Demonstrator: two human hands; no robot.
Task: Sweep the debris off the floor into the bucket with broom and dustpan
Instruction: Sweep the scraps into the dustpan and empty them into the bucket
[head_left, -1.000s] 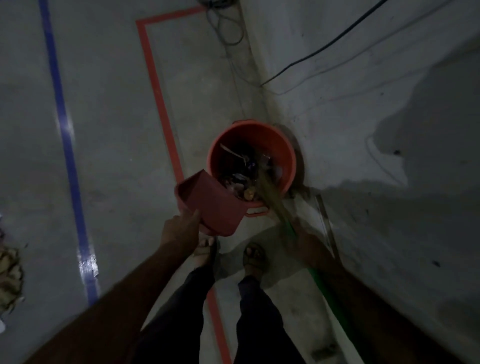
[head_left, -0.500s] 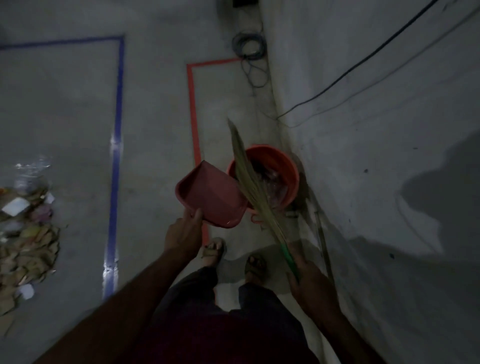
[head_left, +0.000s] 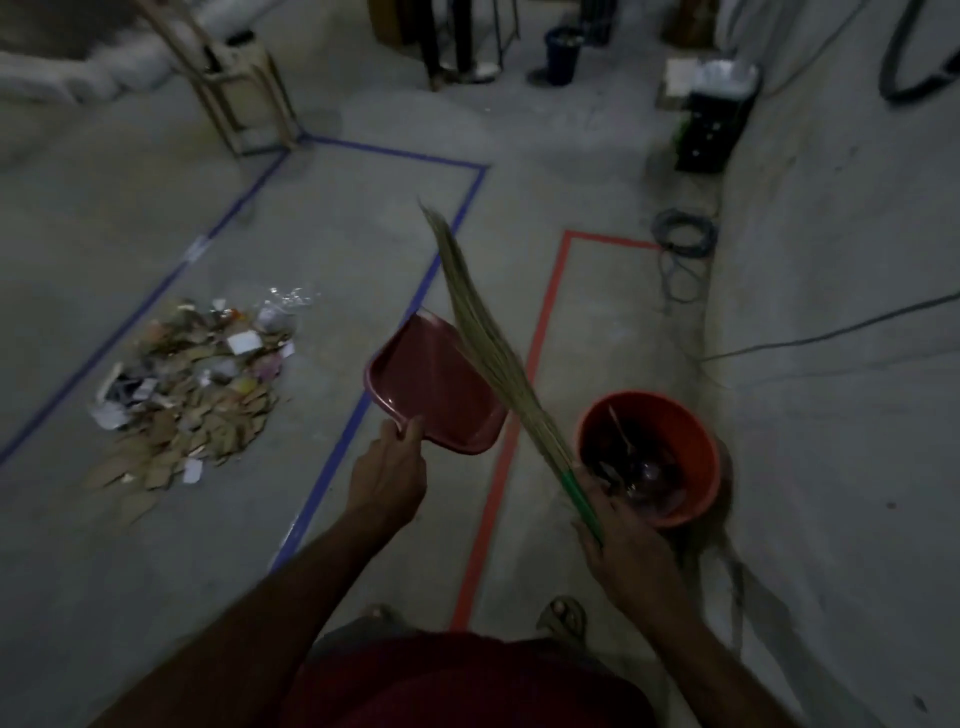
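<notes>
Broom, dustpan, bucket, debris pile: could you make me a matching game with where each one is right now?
Things:
1. broom
2. dustpan
3. bucket
4. debris pile

Places:
A. on the floor inside the blue tape outline
B. held in the left hand
C. standing on the floor beside the wall
D. held in the right hand, bristles pointing up

Pairs: 1-D, 2-B, 3-C, 4-A
</notes>
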